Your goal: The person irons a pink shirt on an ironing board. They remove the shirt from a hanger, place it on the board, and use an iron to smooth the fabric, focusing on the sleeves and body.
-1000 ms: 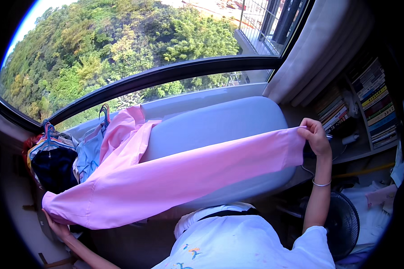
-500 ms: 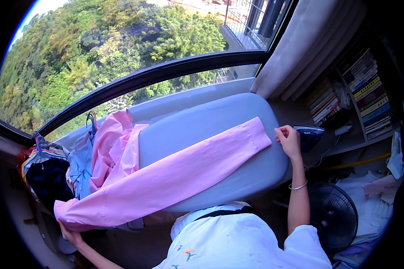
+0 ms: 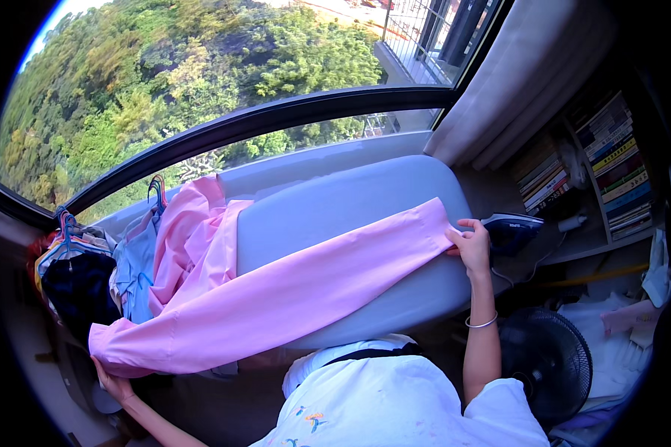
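A pink shirt (image 3: 298, 305) lies slantwise on the grey-blue ironing board (image 3: 328, 201), one long sleeve drawn out flat. At the right end, my right hand (image 3: 470, 247) pinches the lower corner of the cuff between thumb and fingers. My left hand (image 3: 114, 385) grips the shirt's other end at the lower left, past the board's edge; cloth hides some of its fingertips. The rest of the shirt is bunched over the board's left end. Just beyond my right hand rests a dark blue iron (image 3: 513, 231).
Clothes on hangers (image 3: 67, 223) hang at the left beside the window (image 3: 261, 112). To the right are a curtain (image 3: 522, 74), a bookshelf (image 3: 611, 160) and a black fan (image 3: 548, 365). Light-coloured clothes (image 3: 604, 343) lie heaped beyond the fan.
My right hand has moved slightly left and down and now holds the cuff corner, which it was apart from before. The left hand keeps its grip, and the sleeve's lower edge has lifted slightly.
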A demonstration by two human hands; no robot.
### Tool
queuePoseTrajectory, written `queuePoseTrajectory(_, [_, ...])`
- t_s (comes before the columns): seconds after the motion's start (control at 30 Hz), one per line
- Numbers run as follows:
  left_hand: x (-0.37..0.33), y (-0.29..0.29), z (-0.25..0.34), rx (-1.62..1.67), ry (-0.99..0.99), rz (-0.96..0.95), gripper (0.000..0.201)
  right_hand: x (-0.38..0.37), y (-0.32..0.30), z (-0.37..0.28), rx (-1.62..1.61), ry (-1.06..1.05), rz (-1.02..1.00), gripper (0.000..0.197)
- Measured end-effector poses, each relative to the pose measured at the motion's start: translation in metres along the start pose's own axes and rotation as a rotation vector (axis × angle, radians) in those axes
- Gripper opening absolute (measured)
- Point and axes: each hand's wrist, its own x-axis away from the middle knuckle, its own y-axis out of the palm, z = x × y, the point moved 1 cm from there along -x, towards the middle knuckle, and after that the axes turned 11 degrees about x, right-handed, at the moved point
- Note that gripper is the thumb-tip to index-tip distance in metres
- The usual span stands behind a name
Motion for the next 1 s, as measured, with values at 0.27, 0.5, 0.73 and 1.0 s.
queuePoseTrajectory(0.27, [0.002, -0.025, -0.006, -0.086, 0.014, 0.039, 0.061, -0.013, 0.012, -0.024, 0.693, -0.159, 0.164, 0.061])
queuePoseTrajectory(0.5, [0.027, -0.017, -0.011, -0.337, -0.007, -0.146, 0.051, -0.027, 0.044, -0.020, 0.672, -0.217, 0.181, 0.057])
queuePoseTrajectory(0.73, [0.046, 0.022, -0.016, -0.690, -0.146, -0.075, 0.041, -0.033, 0.012, -0.014, 0.019, -0.088, -0.365, 0.031])
queuePoseTrajectory(1.0, [0.034, 0.063, 0.008, -0.751, 0.258, -0.019, 0.033, -0.054, -0.044, -0.087, -0.038, -0.413, -0.348, 0.033])
